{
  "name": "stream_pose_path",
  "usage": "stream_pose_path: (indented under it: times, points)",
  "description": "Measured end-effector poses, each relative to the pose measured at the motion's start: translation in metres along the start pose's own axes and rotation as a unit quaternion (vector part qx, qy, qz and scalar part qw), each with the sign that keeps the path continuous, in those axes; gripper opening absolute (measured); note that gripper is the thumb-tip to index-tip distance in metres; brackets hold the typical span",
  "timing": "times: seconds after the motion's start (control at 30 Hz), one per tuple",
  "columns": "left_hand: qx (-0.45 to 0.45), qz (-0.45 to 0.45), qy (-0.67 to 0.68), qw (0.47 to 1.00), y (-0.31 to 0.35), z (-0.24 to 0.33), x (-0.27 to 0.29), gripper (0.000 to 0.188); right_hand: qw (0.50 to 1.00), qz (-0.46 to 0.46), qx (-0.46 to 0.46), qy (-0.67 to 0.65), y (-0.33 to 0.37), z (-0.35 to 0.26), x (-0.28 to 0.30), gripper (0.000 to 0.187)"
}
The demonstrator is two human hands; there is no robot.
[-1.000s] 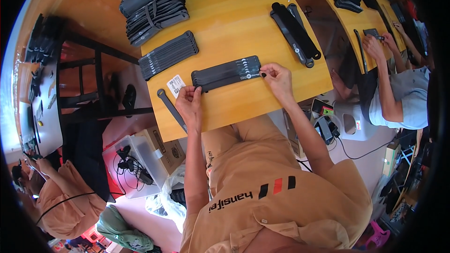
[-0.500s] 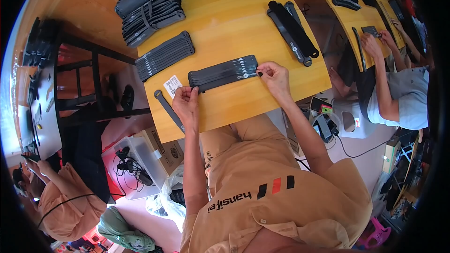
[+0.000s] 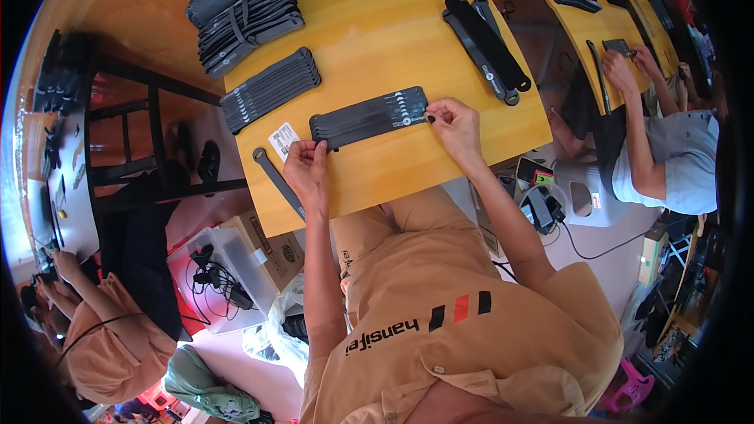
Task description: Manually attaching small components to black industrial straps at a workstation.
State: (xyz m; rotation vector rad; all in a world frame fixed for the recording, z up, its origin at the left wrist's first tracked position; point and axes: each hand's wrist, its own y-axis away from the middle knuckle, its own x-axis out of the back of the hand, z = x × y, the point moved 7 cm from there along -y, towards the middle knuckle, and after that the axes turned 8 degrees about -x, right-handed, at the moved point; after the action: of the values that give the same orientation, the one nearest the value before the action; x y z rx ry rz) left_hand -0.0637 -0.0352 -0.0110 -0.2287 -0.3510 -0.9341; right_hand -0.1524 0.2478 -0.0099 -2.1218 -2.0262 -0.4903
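Note:
A fanned stack of flat black straps (image 3: 365, 119) with white print at the right end lies on the wooden table in front of me. My left hand (image 3: 308, 175) pinches at the near-left corner of the stack, thumb and finger together on the nearest strap. At the opposite end my right hand (image 3: 457, 130) holds that strap's tip between thumb and forefinger. Left of my left hand lies a single black strap (image 3: 279, 182) with a hole in its rounded end. Beside my left fingers rests a white printed label (image 3: 283, 141), partly overlapped by the hand.
Another overlapped row of straps (image 3: 271, 88) lies at the table's left, with a bundled pile (image 3: 247, 20) behind it. More straps (image 3: 485, 51) lie far right. A cable bin (image 3: 224, 283) stands below left. Co-workers sit at left (image 3: 118, 338) and right (image 3: 667, 157).
Both my hands keep their grip at the two ends of the stack. The whole view has shifted slightly; the straps on the table look unchanged.

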Motion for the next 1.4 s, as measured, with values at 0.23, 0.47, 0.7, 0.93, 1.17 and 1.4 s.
stream_pose_path:
  times: [0.23,0.47,0.7,0.93,1.17,1.4]
  points:
    - [0.006,0.0,0.007,1.0,0.0014,0.0,-0.0007,0.015,1.0,0.004,0.01,0.004,-0.0003,-0.0002,0.001,0.009]
    - [-0.004,0.0,-0.023,1.0,0.0005,0.004,-0.0004,0.014,1.0,0.016,0.009,0.002,0.0,-0.0037,0.0018,0.008]
    - [-0.004,0.001,-0.031,1.0,-0.0008,0.0025,-0.0006,0.015,1.0,0.018,0.012,0.009,-0.0009,-0.0058,0.0019,0.008]
    - [-0.001,-0.001,-0.04,0.999,0.0003,0.0032,-0.0004,0.016,1.0,0.018,0.011,0.009,-0.0013,-0.0048,0.0018,0.007]
    - [-0.047,0.015,-0.025,0.998,0.0,0.0032,-0.0012,0.015,1.0,0.018,0.009,0.005,-0.0003,-0.004,0.0013,0.007]
    - [-0.063,0.022,-0.027,0.997,-0.0004,0.0047,-0.0008,0.015,0.999,0.02,0.019,0.019,-0.0001,-0.0081,0.0013,0.007]
